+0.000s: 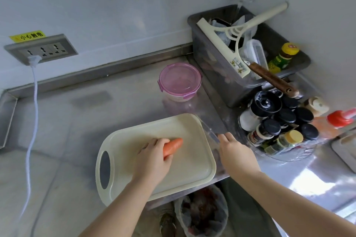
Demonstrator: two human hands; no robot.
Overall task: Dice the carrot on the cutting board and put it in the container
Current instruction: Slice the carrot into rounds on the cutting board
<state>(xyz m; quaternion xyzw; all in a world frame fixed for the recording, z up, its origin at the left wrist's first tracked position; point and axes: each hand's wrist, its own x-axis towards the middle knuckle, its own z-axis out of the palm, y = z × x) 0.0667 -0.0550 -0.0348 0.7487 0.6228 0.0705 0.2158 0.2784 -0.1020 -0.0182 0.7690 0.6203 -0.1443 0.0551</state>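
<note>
A cream cutting board (192, 159) lies on the steel counter near its front edge. An orange carrot (173, 146) lies on the board, and my left hand (152, 159) grips its thick end, leaving the tip pointing right. My right hand (237, 152) holds a knife (212, 125) just past the board's right edge. Its shiny broad blade points away from me, and the handle is hidden inside my hand. A round container (180, 81) with a pink clip lid, closed, stands behind the board.
A grey tub (215, 75) holding a squeegee, a wooden-handled tool and a bottle sits at the back right. Several spice jars (277, 121) crowd the right side. A lined waste bin (202, 215) stands below the counter edge. A white cord (34, 102) hangs from the wall socket at left.
</note>
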